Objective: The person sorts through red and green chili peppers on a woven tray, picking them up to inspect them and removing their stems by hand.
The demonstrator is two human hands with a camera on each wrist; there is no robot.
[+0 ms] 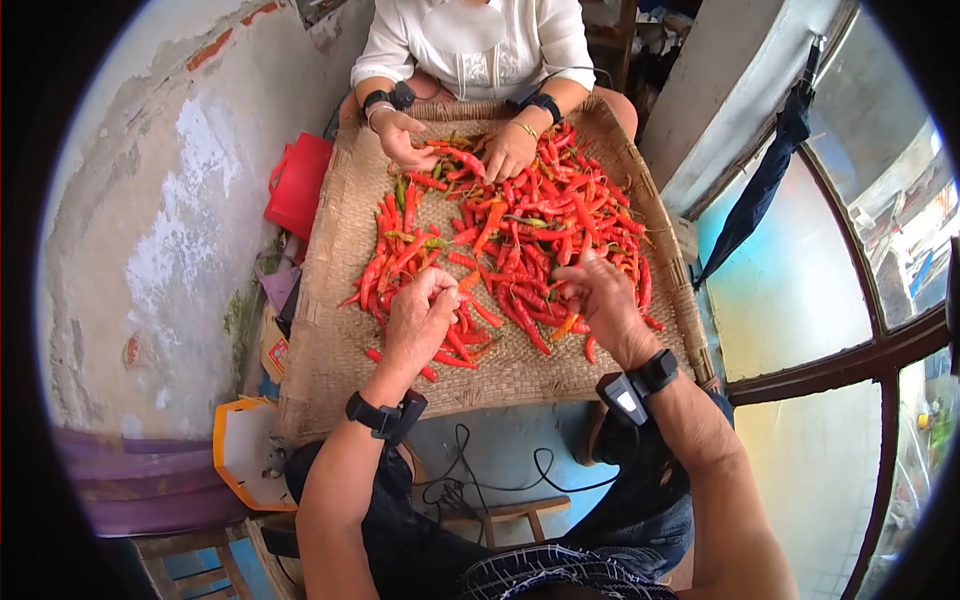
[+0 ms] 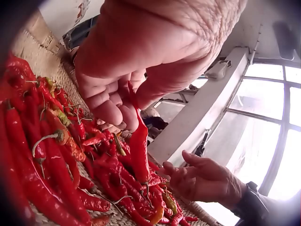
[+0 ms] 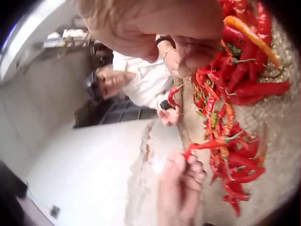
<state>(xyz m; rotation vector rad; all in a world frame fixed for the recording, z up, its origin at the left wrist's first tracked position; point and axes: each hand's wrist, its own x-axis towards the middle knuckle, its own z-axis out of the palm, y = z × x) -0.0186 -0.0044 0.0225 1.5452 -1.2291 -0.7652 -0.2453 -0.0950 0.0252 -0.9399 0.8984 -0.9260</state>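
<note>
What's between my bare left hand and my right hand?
Long red and orange chili peppers on a tan woven tray lie between your left hand and right hand, in the head view.

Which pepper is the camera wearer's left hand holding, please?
The red pepper the left hand pinches by its tip, stem end free; piled peppers lie on the woven tray.

On my feeds both bare arms reach forward, the left forearm [image 1: 345,480] and the right forearm [image 1: 700,420] slanting inward so that they draw closer together toward the wrists. I have the left grip [image 1: 415,318] in a pinch, thumb against bent fingertips and the other fingers curled in. My right grip [image 1: 610,305] hovers well apart from it, its fingers loosely bent, angled forward and to the left.
</note>
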